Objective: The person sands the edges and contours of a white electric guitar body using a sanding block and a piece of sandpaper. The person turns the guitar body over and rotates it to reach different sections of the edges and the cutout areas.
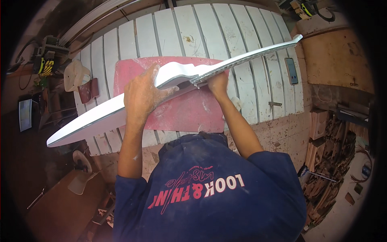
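A long white shaped piece with dark edges slants across in front of me, one broad, pointed end at lower left and a thin, hooked end at upper right. My left hand is closed over its broad part, fingers on the far side and thumb on the near edge. Dust coats that hand. My right hand is at the underside of the thin part, close to the stepped middle. Its fingers are hidden behind the piece, so I cannot see their grip. Below lies a dusty red mat.
The mat rests on a white slatted table. A phone and a small metal piece lie on its right side; a beige cap and a brown cylinder-like object are at left. Stacked wood scraps stand at right.
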`<state>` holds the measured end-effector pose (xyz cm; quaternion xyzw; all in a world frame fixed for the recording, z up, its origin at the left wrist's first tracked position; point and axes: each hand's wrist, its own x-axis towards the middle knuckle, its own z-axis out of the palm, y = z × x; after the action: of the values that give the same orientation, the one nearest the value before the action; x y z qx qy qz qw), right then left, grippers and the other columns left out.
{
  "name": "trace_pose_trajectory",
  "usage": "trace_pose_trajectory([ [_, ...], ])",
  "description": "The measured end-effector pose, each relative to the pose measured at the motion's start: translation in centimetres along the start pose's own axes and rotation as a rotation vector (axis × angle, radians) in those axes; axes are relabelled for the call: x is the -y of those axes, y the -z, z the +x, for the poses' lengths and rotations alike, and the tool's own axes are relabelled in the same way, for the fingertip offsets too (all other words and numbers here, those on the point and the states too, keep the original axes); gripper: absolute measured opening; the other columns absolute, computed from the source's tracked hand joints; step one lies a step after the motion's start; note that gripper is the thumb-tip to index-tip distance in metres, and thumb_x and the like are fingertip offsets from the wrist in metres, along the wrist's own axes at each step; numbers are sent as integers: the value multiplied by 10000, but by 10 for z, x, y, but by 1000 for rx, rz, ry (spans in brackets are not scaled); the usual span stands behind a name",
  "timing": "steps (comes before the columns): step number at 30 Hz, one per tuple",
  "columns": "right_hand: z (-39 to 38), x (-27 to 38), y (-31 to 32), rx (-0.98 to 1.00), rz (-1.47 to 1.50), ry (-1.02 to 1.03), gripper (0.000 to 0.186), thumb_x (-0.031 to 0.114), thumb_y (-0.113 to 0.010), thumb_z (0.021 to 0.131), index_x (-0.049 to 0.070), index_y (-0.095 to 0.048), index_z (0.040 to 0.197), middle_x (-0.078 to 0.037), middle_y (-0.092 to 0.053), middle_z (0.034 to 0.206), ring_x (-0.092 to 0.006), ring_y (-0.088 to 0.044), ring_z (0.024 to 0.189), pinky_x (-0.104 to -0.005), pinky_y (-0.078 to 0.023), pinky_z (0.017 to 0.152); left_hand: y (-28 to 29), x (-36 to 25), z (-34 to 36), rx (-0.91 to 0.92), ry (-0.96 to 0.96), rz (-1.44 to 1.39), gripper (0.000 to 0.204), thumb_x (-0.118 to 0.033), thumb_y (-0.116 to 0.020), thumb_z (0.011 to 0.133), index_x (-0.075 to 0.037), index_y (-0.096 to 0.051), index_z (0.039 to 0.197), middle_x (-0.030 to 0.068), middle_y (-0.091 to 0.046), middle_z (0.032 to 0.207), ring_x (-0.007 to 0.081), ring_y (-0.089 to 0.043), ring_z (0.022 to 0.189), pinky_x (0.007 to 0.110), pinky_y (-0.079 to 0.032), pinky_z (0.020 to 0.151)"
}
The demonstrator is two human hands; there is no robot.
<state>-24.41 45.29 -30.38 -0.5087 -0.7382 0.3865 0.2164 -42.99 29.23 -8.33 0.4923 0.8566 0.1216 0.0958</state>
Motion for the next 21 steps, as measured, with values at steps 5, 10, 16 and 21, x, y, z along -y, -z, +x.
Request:
trace_pose_trajectory([
  [5,-7,3,6,-17,35,-49,270,176,-733,797,-28,-724,974,-239,-727,924,-404,-711,909,-452,-544,818,0,-3,-3,47,58,19,822,-465,-929,620,-40,-674,1277,193,-758,920,322,-752,813,422,-587,728],
  [10,2,-6,-2,48,-116,16,295,218,-752,811,-17,-728,988,-231,-730,913,-404,-713,899,-453,-544,814,3,-2,-3,29,38,-12,834,-476,-930,620,-46,-673,1287,186,-761,909,317,-754,809,415,-590,733],
  [16,5,-2,-1,17,-110,45,269,195,-737,812,-9,-729,988,-250,-727,946,-409,-709,897,-456,-543,797,7,-6,2,38,52,-1,856,-495,-933,612,-30,-665,1279,192,-761,950,326,-752,847,416,-586,763],
  [21,-5,25,13,59,-10,-116,307,215,-739,819,-19,-726,1016,-249,-730,969,-414,-705,955,-444,-545,844,7,1,2,46,65,-17,875,-508,-935,606,-14,-658,1272,203,-757,984,339,-748,888,420,-580,792],
])
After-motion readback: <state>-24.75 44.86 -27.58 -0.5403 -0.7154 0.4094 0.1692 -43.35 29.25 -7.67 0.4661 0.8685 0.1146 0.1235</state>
